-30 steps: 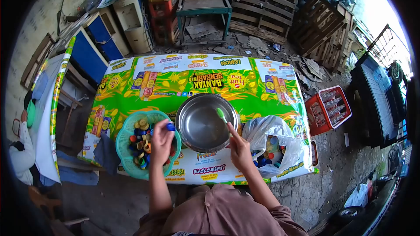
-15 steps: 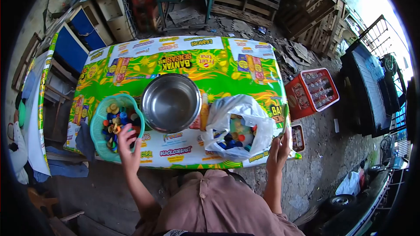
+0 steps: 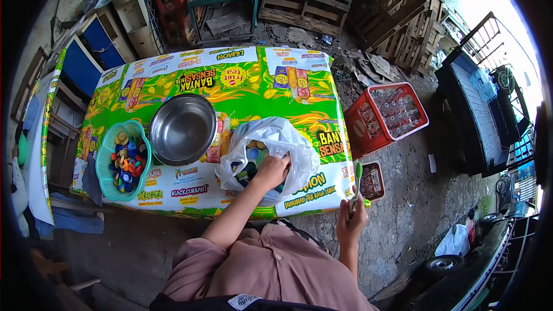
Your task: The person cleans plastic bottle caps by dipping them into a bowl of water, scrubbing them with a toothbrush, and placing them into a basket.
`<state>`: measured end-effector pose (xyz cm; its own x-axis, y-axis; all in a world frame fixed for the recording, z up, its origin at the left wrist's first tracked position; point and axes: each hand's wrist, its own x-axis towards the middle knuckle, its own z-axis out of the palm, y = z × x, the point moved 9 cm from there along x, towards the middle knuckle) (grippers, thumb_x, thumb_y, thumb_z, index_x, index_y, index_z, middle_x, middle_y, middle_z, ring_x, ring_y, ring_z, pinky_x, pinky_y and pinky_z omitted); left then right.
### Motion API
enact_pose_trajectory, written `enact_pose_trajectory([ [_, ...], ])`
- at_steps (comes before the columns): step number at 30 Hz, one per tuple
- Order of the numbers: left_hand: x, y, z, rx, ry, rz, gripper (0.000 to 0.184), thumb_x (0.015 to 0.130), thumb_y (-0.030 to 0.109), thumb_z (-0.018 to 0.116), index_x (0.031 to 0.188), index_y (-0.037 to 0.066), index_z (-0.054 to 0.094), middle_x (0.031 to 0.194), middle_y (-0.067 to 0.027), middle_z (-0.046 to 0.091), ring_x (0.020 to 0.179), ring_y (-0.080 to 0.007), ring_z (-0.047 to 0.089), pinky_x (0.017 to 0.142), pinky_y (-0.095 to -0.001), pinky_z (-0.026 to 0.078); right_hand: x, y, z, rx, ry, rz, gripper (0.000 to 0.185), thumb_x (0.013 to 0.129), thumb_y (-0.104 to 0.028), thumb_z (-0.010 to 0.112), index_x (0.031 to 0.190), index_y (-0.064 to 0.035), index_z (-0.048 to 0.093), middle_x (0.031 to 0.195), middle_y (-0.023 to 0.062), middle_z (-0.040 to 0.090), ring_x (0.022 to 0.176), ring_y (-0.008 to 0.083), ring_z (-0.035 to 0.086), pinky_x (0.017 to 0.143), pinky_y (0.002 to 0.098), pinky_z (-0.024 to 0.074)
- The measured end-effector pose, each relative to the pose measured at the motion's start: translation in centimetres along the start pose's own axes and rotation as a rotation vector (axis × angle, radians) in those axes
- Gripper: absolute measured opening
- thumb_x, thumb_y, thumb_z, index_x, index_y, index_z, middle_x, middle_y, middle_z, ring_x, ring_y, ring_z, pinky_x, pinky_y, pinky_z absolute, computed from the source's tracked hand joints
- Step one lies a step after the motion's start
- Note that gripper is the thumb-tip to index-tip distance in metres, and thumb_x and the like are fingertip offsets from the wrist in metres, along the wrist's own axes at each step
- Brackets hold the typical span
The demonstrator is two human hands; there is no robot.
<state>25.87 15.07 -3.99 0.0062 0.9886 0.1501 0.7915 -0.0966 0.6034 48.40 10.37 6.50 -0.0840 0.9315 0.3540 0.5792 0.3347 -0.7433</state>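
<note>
A worker in a brown shirt [image 3: 276, 270] stands at a table [image 3: 259, 103] under a bright printed cover, the left hand [image 3: 272, 173] reaching toward one o'clock into a white plastic bag [image 3: 306, 164] of bottle caps [image 3: 247, 174]. The fingertips are lost inside; whether they are spread or pinching cannot be told. The right hand [image 3: 352, 222], just off the table's edge, has its fingers curled around the handle of a green-headed brush [image 3: 358, 179], at about four o'clock from the center of the view. Its long axis stands near upright in the view, green head leading, aimed just past twelve o'clock. A steel bowl [image 3: 183, 132] sits between nine and ten o'clock of the bag; a turquoise basket [image 3: 106, 167] of caps is at the bowl's eight o'clock.
</note>
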Motion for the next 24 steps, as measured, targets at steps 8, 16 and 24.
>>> enact_pose_trajectory([
  [8,0.6,1.1,1.7,0.018,-0.246,-0.034,0.040,0.065,0.010,0.061,0.101,-0.003,0.052,0.109,-0.0200,0.049,0.098,-0.0351,0.050,0.085,-0.0394,0.042,0.7,-0.5,0.3,0.005,-0.075,-0.074,0.031,0.078,-0.003,0.056,0.107,0.0034,0.049,0.069,0.0149,0.054,0.053,0.0256,0.052,0.051,0.0330,0.0408],
  [16,-0.3,2.7,3.8,-0.103,-0.224,0.208,0.036,0.066,0.008,0.059,0.100,-0.002,0.055,0.113,-0.0220,0.048,0.104,-0.0371,0.046,0.093,-0.0389,0.035,1.2,-1.3,2.1,0.010,-0.091,-0.109,0.030,0.078,-0.003,0.056,0.107,0.0032,0.050,0.065,0.0132,0.052,0.049,0.0230,0.048,0.048,0.0329,0.0389],
  [24,-1.3,1.0,1.4,-0.244,-0.187,0.119,0.038,0.069,0.008,0.062,0.104,-0.001,0.051,0.100,-0.0184,0.052,0.095,-0.0319,0.050,0.081,-0.0367,0.040,0.5,-1.6,3.6,0.061,-0.063,-0.109,0.034,0.079,-0.003,0.056,0.113,-0.0003,0.050,0.056,0.0012,0.042,0.044,0.0058,0.033,0.041,0.0233,0.0270],
])
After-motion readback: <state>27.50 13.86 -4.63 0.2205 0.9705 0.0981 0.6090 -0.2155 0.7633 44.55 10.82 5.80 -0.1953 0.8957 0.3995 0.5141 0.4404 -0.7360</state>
